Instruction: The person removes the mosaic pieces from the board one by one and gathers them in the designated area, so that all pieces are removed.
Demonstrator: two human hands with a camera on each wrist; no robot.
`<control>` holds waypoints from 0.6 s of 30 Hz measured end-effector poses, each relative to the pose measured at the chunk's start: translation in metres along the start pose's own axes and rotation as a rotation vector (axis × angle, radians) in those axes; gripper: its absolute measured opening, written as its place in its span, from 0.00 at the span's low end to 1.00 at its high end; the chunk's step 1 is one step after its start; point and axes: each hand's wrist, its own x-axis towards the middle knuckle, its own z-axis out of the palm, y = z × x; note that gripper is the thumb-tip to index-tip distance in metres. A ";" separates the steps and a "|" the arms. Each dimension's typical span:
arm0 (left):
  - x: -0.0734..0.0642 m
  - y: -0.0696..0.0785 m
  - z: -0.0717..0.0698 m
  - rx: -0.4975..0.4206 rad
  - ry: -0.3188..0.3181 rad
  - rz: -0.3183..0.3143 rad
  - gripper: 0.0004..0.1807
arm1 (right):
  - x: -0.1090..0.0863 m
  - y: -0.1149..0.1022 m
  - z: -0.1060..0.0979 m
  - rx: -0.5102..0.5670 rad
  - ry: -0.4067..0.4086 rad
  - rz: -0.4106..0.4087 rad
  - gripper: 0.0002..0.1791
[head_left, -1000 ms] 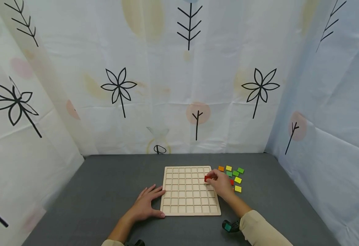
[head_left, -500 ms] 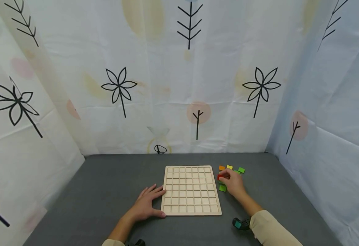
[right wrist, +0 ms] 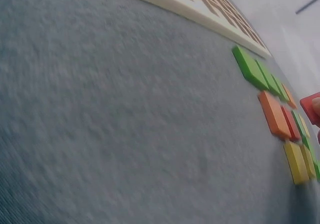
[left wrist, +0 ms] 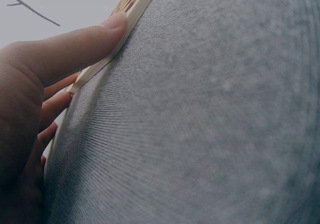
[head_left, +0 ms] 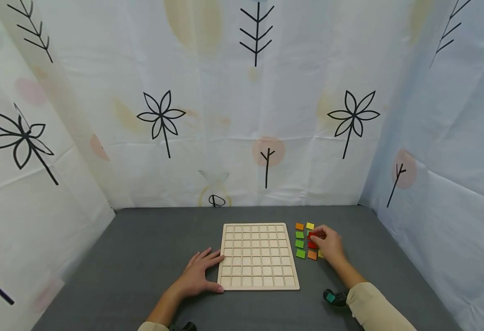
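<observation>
A square wooden board (head_left: 258,261) with a grid of shallow recesses lies on the table. The left hand (head_left: 196,276) rests against its left side, fingers extended and spread; in the left wrist view the thumb (left wrist: 80,49) lies along the board's edge. To the right of the board, the right hand (head_left: 331,244) pinches a red square tile (head_left: 311,235) between thumb and fingers, close over the loose tiles. That red tile (right wrist: 308,108) shows at the right border of the right wrist view, where most of the hand is out of frame.
Loose tiles lie in rough columns right of the board: several green tiles (head_left: 300,244), an orange tile (head_left: 312,255), another red tile (head_left: 312,245) and yellow tiles (right wrist: 296,163). A dark device (head_left: 335,298) sits by the right wrist. A patterned cloth (head_left: 209,105) surrounds the grey table (head_left: 151,239).
The right hand has moved right with the red tile, from over the board's upper right to over the loose tiles. Green tiles beside the board have come into view. The left hand stays put.
</observation>
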 end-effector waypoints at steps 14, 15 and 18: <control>0.000 0.002 0.000 -0.011 0.005 0.002 0.52 | 0.002 0.021 -0.026 -0.033 0.086 0.080 0.08; 0.000 0.001 0.000 -0.011 0.004 0.002 0.52 | 0.001 0.023 -0.028 -0.036 0.093 0.085 0.08; 0.000 0.001 0.000 -0.015 0.002 0.003 0.52 | 0.000 0.027 -0.031 -0.044 0.116 0.104 0.08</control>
